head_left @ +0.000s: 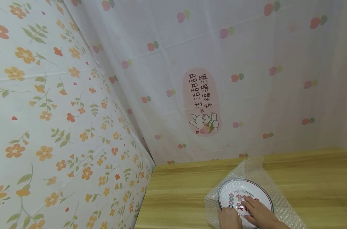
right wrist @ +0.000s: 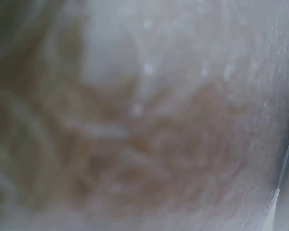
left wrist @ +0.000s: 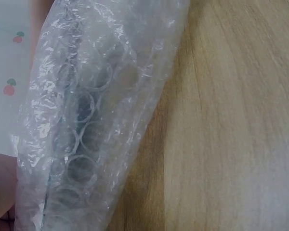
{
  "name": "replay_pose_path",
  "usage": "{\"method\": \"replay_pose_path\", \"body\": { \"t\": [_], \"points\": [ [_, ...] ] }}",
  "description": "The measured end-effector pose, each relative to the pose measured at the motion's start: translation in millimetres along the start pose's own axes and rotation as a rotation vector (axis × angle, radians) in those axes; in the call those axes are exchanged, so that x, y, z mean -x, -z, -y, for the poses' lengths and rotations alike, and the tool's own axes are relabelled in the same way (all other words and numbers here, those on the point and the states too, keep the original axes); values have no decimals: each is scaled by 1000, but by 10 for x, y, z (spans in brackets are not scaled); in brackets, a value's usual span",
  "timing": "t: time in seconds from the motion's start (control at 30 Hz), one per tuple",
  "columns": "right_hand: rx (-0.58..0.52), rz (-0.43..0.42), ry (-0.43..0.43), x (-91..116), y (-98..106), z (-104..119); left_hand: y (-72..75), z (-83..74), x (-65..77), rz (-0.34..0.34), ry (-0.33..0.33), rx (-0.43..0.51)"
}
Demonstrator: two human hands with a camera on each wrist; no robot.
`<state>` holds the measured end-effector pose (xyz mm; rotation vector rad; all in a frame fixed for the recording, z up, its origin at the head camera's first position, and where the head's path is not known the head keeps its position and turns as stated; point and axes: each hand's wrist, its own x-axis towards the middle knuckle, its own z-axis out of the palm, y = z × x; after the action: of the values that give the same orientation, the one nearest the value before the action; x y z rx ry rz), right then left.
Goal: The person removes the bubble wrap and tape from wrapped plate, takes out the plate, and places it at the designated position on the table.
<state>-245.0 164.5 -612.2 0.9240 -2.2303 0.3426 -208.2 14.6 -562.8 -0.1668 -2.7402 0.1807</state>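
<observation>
Round plate [head_left: 238,204] in bubble wrap [head_left: 212,205], no long axis: left hand [head_left: 230,218] at near-left rim, grip unclear; right hand [head_left: 259,212] over face, fingers extended.

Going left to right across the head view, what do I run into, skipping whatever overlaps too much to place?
Flowered cloth, rabbit print, left hand, right hand.

The curtain's [head_left: 162,70] pink patch [head_left: 202,101] reads "生活甜甜甜", "幸福满满"; lettering [head_left: 243,192] on the plate [head_left: 233,197] blurs.
</observation>
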Motion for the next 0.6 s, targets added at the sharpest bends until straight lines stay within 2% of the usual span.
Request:
{"method": "replay_pose_path", "body": {
  "t": [0.27, 0.4, 0.5, 0.6],
  "points": [
    [3, -9, -3, 0, -11, -6, 17, 32, 7, -63, -36, 29],
    [5, -23, -2, 9, -21, -8, 16, 65, 15, -128, -67, 48],
    [-4, -41, 1, 17, -35, -12, 25, 118, 21, -174, -98, 112],
    [-12, -48, 4, 23, -47, -17, 38, 170, 31, -179, -128, 214]
  ]
}}
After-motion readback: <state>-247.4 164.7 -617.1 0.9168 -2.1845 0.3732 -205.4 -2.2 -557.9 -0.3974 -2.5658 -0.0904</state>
